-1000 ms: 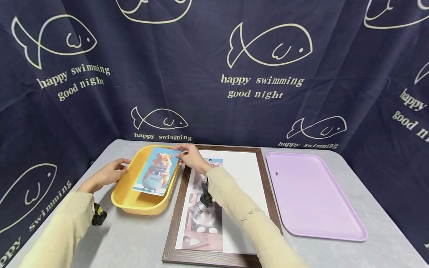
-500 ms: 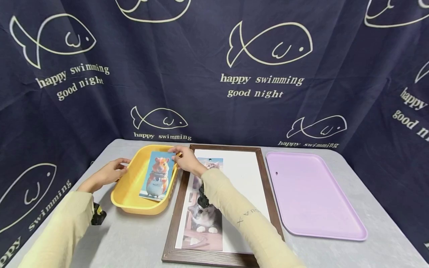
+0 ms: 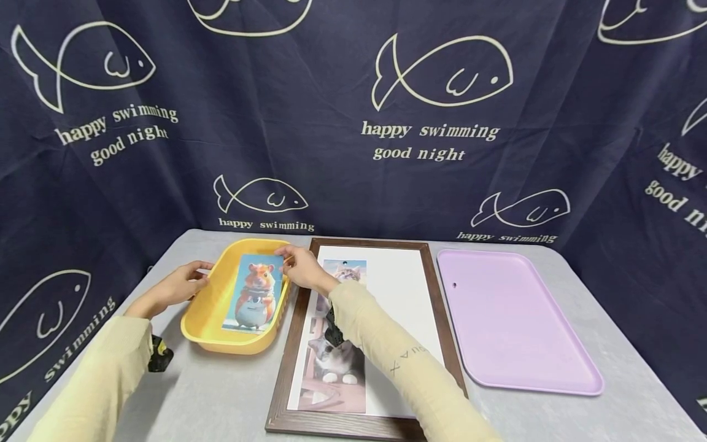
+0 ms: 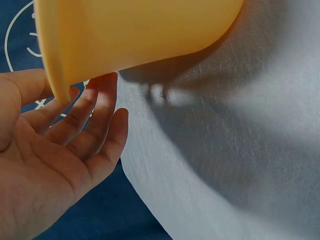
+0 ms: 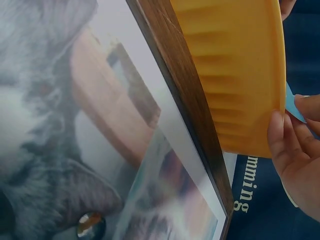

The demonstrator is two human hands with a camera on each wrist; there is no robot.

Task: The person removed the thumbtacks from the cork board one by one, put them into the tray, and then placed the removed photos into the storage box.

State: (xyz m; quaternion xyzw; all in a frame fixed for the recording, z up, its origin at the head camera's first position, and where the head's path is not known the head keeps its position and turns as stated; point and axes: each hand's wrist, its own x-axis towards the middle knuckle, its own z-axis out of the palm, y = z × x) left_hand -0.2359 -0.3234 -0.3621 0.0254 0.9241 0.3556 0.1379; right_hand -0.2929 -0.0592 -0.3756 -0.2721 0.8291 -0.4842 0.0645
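At the lower middle of the head view lies a wooden frame (image 3: pixel 361 334) with a cat strip (image 3: pixel 337 344) on white backing; a purple tray (image 3: pixel 513 325) fills the lower right. Left of the frame sits a yellow bin (image 3: pixel 207 316). The left hand (image 3: pixel 177 287) touches its left rim with relaxed fingers. The right hand (image 3: pixel 301 269) pinches a hamster card (image 3: pixel 254 293) at its top corner, tilted inside the bin

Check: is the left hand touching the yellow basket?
Touching. In the left wrist view the left hand has fingers straight against the yellow basket at its underside, with no gap showing between them.
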